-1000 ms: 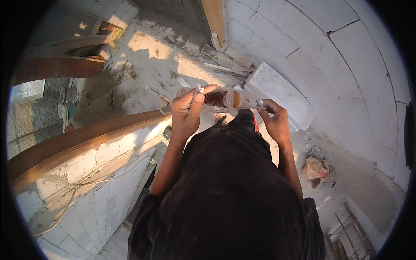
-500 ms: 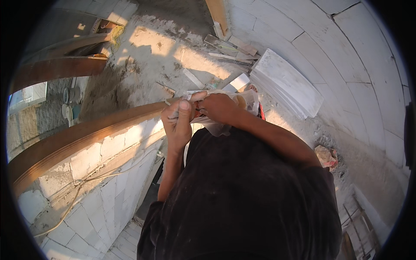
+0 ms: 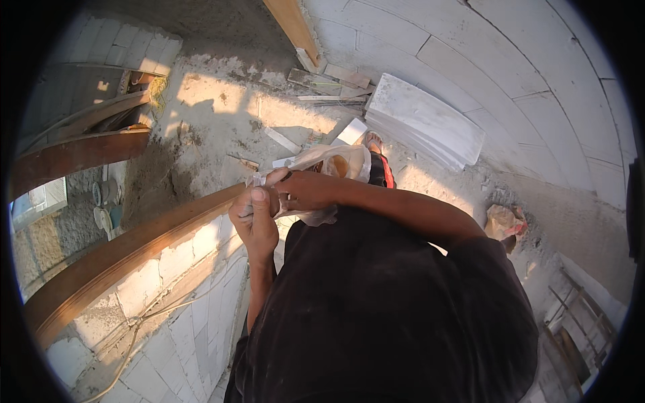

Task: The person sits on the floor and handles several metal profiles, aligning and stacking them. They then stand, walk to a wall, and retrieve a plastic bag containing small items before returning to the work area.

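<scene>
A thin, see-through plastic bag hangs at my hands, with something yellow-brown showing through it. My left hand is closed on the gathered end of the bag, thumb up, and a bit of plastic pokes out above the fist. Pressed against it, my right hand reaches across from the right with curled fingers on the same plastic. A loose fold of the bag droops below the right wrist. What lies inside the fingers is hidden.
A brown wooden beam runs along the block wall at left, with a pale cable below. White panels lean by the right wall. Wood scraps lie on the dusty floor, and a crumpled sack sits at right.
Both hands have shifted left and slightly down with the bag. The right hand has turned and reaches further across, and more of the bag shows beyond the right forearm.
</scene>
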